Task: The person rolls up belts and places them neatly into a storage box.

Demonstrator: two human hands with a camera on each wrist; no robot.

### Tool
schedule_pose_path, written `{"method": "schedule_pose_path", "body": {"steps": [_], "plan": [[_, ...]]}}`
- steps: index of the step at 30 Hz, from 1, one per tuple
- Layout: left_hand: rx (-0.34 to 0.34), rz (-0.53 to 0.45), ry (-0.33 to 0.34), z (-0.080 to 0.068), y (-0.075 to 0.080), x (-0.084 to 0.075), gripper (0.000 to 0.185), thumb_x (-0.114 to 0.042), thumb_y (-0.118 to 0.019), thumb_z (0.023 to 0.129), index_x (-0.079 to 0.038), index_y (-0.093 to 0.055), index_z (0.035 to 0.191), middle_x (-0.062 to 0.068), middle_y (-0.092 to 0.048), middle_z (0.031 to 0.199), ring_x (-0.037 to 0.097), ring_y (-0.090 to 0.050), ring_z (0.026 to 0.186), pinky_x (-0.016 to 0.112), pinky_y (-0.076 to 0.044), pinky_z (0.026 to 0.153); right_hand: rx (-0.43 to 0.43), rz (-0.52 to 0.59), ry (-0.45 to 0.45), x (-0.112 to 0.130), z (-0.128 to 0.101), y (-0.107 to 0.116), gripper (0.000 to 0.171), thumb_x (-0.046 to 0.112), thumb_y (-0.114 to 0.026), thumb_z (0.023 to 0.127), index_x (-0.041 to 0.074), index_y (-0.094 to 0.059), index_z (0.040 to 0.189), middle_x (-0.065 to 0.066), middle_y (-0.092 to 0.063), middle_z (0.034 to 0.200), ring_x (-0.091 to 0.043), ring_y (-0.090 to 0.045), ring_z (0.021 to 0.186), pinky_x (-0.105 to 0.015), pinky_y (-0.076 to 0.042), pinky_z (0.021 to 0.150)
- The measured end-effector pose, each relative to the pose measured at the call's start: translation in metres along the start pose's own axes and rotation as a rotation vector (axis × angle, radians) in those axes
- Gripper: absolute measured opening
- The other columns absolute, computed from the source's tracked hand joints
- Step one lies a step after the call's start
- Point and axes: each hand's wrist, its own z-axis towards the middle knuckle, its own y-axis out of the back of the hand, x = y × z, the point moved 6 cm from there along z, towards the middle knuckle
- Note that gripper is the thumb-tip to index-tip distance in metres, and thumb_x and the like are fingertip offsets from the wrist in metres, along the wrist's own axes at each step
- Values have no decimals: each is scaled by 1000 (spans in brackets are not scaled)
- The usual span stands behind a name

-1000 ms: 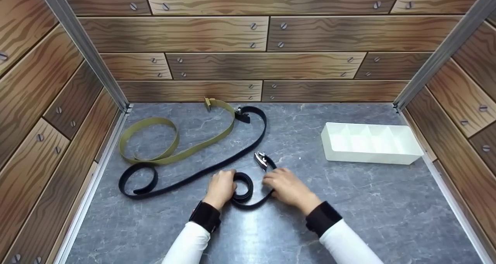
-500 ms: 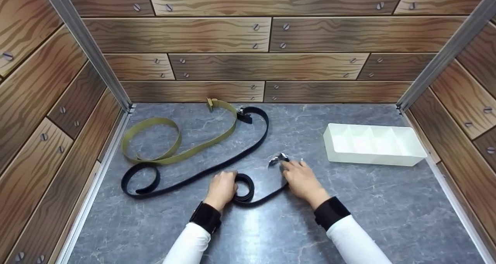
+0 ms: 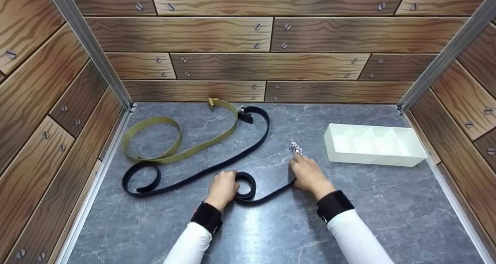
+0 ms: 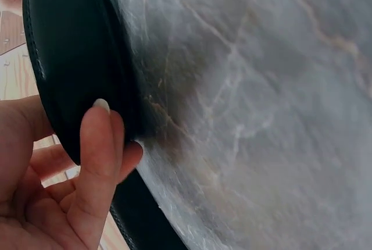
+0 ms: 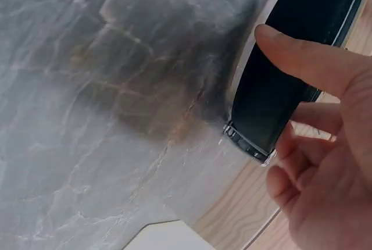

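A long black belt lies across the grey marble table, one part of it wound into a small coil. My left hand grips that coil; in the left wrist view the fingers curl round the coil. My right hand holds the belt's free end just behind the silver buckle. In the right wrist view the thumb presses on the strap, with the other fingers under it.
An olive belt loops at the back left, overlapping the black one. A white divided tray stands at the right, close to the buckle. Wood-patterned walls close in the back and both sides.
My right hand has drawn the buckle end to the right and away from me, toward the tray, pulling that stretch of belt straighter. The left hand has stayed on the coil.
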Motion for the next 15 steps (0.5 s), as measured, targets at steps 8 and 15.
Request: {"method": "schedule_pose_path", "body": {"steps": [8, 15], "plan": [[-9, 12, -15, 3, 1, -2, 14, -4, -69, 75, -3, -68, 89, 20, -70, 85, 42, -67, 77, 50, -52, 62, -4, 2, 134, 27, -9, 3, 57, -5, -78, 59, 4, -68, 115, -21, -57, 129, -41, -51, 118, -57, -40, 94], [-30, 19, -20, 4, 1, -3, 10, -3, -69, 75, -3, -67, 84, 20, -69, 83, 42, -67, 74, 50, -52, 59, 56, -19, 242, 85, -25, -1, 49, 31, -93, 56, 13, -71, 96, -5, -63, 105, -28, -57, 98, -47, -43, 89]]}}
